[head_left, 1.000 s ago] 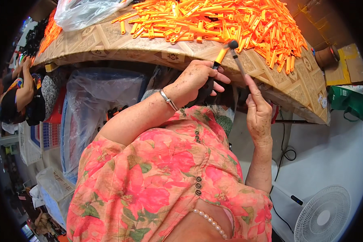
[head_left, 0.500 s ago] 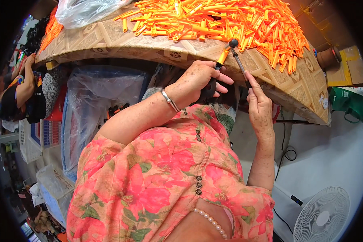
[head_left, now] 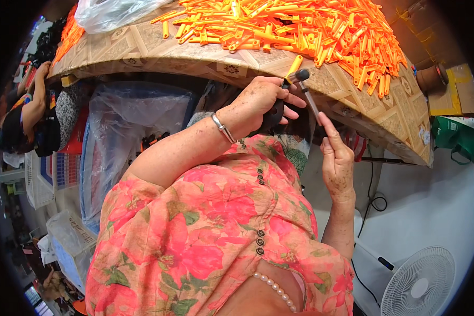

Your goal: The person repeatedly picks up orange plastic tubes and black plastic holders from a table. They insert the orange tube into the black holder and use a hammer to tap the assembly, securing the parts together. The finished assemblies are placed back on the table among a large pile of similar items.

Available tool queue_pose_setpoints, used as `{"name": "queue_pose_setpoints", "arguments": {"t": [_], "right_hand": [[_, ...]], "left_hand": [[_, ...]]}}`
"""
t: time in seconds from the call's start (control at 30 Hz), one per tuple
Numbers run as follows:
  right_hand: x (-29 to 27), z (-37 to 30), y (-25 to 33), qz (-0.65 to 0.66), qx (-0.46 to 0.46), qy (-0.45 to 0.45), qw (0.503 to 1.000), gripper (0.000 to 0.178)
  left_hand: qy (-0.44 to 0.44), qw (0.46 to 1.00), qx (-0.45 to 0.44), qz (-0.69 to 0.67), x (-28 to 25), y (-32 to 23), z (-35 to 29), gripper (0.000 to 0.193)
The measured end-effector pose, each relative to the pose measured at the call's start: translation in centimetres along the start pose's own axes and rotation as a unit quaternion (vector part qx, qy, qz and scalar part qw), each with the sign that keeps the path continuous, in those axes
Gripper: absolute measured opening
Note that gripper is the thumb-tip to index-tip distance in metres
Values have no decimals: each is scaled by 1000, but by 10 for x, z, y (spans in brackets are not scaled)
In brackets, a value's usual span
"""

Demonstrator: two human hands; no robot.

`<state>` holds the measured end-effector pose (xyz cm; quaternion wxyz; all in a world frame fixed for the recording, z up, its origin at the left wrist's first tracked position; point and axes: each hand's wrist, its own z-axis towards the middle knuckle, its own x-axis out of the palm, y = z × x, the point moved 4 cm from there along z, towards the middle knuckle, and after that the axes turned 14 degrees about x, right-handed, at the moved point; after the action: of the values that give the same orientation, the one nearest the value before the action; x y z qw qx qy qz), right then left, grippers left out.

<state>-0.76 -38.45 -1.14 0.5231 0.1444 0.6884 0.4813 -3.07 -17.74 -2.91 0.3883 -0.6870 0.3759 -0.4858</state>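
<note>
My left hand (head_left: 262, 101), a silver bangle on its wrist, is closed on a black part (head_left: 273, 117). An orange plastic handle (head_left: 294, 66) sticks up from that part, beyond my thumb. Some of these fingers extend to the right, and the palm hides much of the black part. In my right hand (head_left: 338, 164) is a small mallet with a round black head (head_left: 302, 75) and a thin metallic shaft (head_left: 310, 101). Its head lies against or just beside the base of the orange handle; I cannot tell which. The mallet's grip end is hidden by my fingers.
A large heap of orange handles (head_left: 300, 29) covers the far part of the patterned table (head_left: 158, 55). A clear plastic bag (head_left: 113, 13) lies at the back left. A plastic-lined bin (head_left: 131, 113) stands below the table edge, a white fan (head_left: 419, 287) at lower right. Another person's arm (head_left: 36, 100) is far left.
The mallet's head has come down from above the orange handle's side to the handle's base. My right hand has dropped slightly, while my left hand has hardly moved.
</note>
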Motion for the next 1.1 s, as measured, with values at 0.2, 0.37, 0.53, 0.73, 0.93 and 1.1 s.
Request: {"name": "queue_pose_setpoints", "arguments": {"t": [0.2, 0.37, 0.53, 0.73, 0.93, 1.1], "right_hand": [[1, 3, 8, -15, -22, -19, 999, 43], [2, 4, 12, -50, -19, -3, 999, 46], [-1, 1, 14, -37, -49, -53, 997, 47], [4, 9, 13, -62, -74, -32, 995, 47], [10, 7, -3, -36, -17, -7, 999, 45], [2, 9, 11, -16, -24, -33, 999, 45]], "left_hand": [[-10, 1000, 3, 19, 2, 0, 0, 24], [-12, 1000, 5, 21, 2, 0, 2, 22], [-24, 1000, 2, 14, 1, 2, 3, 22], [-24, 1000, 8, 1, -1, 5, 7, 21], [-25, 1000, 6, 0, -1, 2, 7, 20], [-31, 1000, 1, -2, 0, 1, 6, 20]]}}
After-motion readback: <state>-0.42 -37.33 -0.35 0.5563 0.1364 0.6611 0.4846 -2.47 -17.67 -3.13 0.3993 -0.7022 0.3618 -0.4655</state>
